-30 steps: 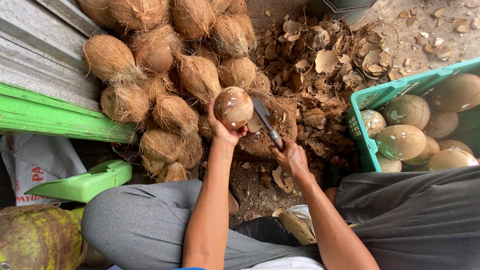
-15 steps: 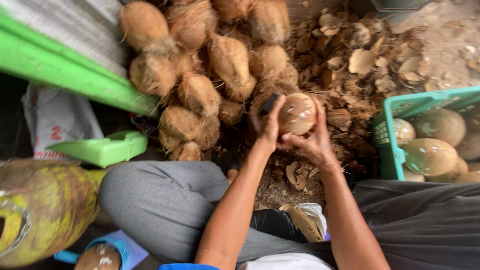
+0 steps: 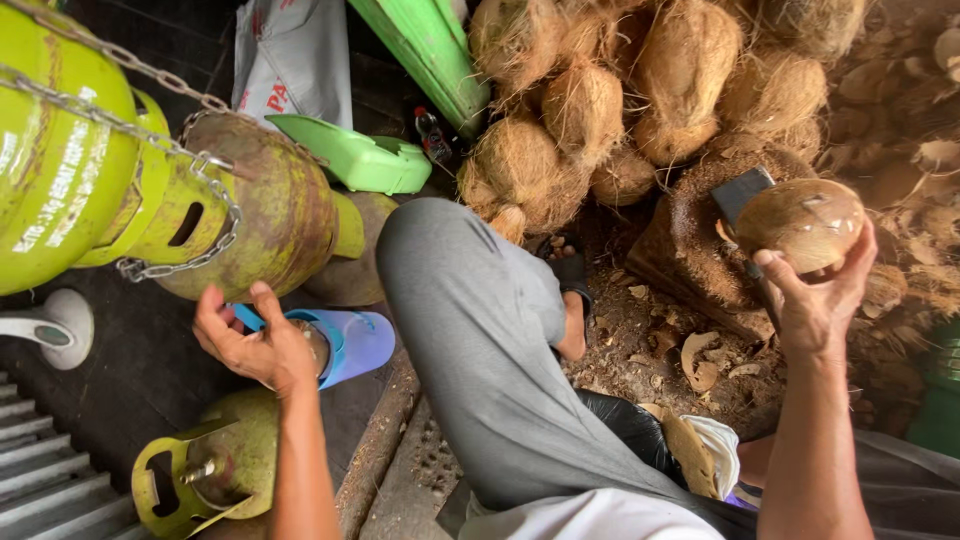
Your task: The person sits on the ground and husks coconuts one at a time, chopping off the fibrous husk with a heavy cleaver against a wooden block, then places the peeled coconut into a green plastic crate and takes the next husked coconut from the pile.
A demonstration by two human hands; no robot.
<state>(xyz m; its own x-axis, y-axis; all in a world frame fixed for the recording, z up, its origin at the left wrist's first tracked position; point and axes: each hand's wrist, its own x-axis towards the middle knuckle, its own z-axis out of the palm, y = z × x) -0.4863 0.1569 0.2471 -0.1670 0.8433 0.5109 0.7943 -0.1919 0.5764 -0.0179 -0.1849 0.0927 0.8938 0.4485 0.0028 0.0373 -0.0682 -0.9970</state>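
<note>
Peeled coconut (image 3: pixel 800 222) and blade (image 3: pixel 740 192) gripped in right hand (image 3: pixel 815 305).
Left hand (image 3: pixel 250 345), half curled, is laid on blue container (image 3: pixel 350 345), well apart leftward.

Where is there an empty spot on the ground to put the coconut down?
The barest patch is the dirt between the grey trouser leg and the chopping block, though shell scraps litter it. The husked coconut pile crowds the top. Green gas cylinders and a blue cup fill the left, by the left hand.
</note>
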